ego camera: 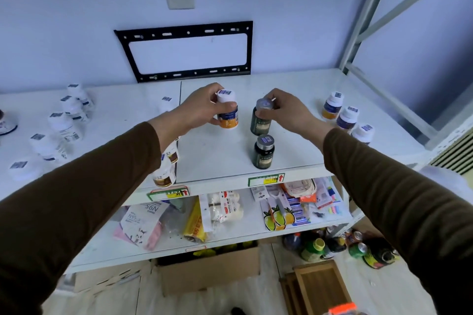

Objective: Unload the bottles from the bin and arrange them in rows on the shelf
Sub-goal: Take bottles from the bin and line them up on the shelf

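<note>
— Over the top shelf (294, 89) we have both arms stretched forward in brown sleeves. How is our left hand (197, 107) set?

— Palm turned inward, wrist a little bent. Its grip is pinching the white-capped bottle (227, 112) with the orange and dark blue label: thumb on the near side just under the cap, fingers curled round the far side. That bottle stands upright, long axis vertical, cap up, near the middle of the shelf; we cannot tell whether its base touches the board.

— And our right hand (286, 110)?

— It comes in from the right, knuckles up, fingertips closed on the silver cap of a dark green bottle (261, 120). So that grip is pinching the cap from above and from the side. This bottle is upright too, cap up, just right of the white-capped one and apart from it.

— Anything in front of it?

— A second dark green bottle (264, 152) stands upright nearer the shelf's front edge, in line with the held one, untouched.

— The rest of the shelf?

— Three white-capped bottles (346, 117) form a slanting row at the right. A row of white bottles (64, 125) runs along the left part, and brown-labelled bottles (165, 175) show under our left forearm. Below, the lower shelf (230, 233) carries packets and a mask pack.
</note>
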